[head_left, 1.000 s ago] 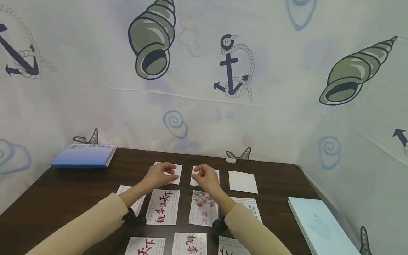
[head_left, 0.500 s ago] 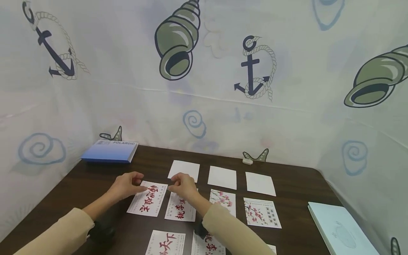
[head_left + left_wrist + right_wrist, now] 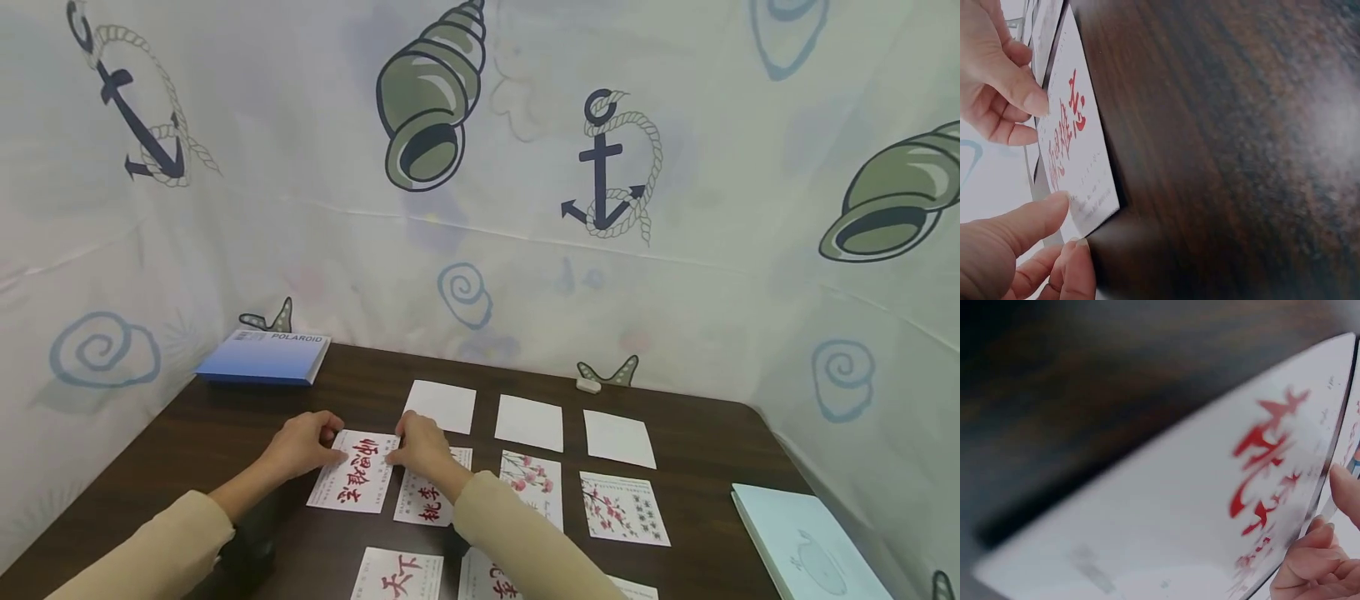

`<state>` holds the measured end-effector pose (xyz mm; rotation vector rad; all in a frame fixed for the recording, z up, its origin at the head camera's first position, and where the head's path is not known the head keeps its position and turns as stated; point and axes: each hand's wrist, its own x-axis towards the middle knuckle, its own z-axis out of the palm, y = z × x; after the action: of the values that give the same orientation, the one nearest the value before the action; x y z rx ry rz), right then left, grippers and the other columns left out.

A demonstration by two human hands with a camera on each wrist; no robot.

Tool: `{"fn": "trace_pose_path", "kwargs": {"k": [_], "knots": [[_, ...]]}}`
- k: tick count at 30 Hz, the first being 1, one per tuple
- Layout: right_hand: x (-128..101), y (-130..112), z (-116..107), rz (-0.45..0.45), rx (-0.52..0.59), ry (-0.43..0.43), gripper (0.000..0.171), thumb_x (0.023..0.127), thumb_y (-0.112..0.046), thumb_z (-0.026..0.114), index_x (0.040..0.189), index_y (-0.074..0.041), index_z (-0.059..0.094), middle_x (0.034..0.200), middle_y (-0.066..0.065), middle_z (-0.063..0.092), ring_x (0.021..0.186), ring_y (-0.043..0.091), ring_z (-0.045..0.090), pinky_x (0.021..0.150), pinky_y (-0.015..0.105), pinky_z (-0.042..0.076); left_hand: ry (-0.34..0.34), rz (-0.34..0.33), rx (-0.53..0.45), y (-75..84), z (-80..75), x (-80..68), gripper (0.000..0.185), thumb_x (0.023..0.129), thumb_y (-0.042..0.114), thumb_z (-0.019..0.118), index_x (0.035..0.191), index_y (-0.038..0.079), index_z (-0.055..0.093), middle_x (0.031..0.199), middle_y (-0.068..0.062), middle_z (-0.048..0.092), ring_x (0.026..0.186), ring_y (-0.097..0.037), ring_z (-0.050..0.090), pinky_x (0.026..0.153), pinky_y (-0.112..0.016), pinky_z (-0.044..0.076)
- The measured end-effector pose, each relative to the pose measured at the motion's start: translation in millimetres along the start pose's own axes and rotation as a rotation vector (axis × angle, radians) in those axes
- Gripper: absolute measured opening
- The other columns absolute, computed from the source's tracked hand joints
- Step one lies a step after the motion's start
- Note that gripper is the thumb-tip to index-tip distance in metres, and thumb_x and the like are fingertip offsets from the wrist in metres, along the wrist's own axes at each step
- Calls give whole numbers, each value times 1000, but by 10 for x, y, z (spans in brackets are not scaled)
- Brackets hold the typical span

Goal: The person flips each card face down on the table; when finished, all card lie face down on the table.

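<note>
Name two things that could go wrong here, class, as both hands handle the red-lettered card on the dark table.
1. The red-lettered card lies close beside the neighbouring card; the right hand, which reaches across that neighbour, could nudge it out of line.
2. The left hand and right hand pinch opposite edges with the fingertips; uneven pressure might bend the card or set it down crooked.
</note>
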<state>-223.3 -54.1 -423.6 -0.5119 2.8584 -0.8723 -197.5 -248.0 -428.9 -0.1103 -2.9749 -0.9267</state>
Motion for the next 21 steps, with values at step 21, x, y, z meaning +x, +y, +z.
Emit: {"fn": "trace_pose_path", "kwargs": {"k": [21], "knots": [[-137,-83,106,-34,146,42,26,78,-16,76,92,-11,54,63,-7,47,54,6,40,49,19,31,-22,-97,-168,76,-153,71,23,77,9,73,90,-1,57,76,-6,56,65,-16,53,56,-27,46]]}}
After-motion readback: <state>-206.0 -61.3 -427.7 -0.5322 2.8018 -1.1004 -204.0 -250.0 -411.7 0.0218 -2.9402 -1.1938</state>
